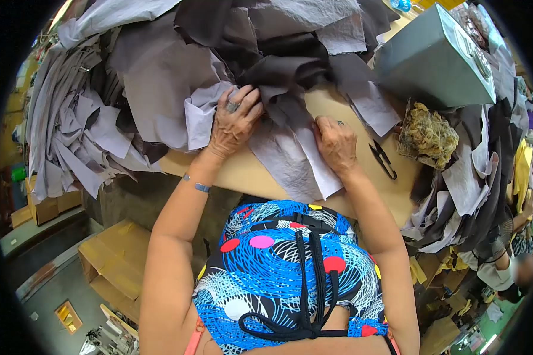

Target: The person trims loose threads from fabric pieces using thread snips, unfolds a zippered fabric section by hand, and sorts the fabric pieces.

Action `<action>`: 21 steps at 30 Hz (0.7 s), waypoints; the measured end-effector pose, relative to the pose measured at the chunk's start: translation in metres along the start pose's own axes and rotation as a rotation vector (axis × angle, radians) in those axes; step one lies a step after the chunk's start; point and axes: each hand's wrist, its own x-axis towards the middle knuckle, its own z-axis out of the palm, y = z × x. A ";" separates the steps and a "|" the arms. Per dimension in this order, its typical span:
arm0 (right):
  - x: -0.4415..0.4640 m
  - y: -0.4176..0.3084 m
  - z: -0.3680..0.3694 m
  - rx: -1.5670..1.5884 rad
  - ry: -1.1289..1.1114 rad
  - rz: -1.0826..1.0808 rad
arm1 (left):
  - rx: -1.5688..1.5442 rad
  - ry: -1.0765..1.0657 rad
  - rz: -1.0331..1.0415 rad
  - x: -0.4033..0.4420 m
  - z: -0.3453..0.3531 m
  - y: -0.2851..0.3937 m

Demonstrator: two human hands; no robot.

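A grey fabric piece (287, 157) lies between my hands, its pale lower end reaching over the table's front edge. My left hand (236, 121) has its fingers curled down on the cloth at the left, beside a crumpled pale fabric piece (200, 121). At the right edge of the middle piece, my right hand (336, 145) is closed, its thumb side against the cloth; its fingertips are hidden. Black thread snips (383, 160) rest on the table just right of that hand. Dark brown fabric (287, 68) is bunched beyond both hands.
A heap of grey fabric pieces (83, 127) hangs over the table's left side. At the right stand a grey metal box (432, 62) and a fuzzy yellow-brown clump (429, 136), with more hanging cloth (465, 177). A cardboard box (115, 257) sits below left. Another person (497, 272) is far right.
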 end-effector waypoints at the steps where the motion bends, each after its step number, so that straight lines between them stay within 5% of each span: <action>1: 0.000 0.001 0.001 -0.012 -0.007 0.006 | -0.036 0.012 0.053 -0.003 -0.002 0.006; 4: -0.004 0.002 0.001 0.006 -0.004 0.012 | -0.147 0.001 0.197 -0.011 -0.008 0.031; 10: 0.014 0.010 -0.012 0.244 -0.038 0.199 | -0.439 -0.143 -0.031 -0.017 0.000 0.059; 21: -0.018 0.014 -0.022 0.221 -0.119 0.159 | -0.349 -0.227 -0.122 -0.016 -0.002 0.084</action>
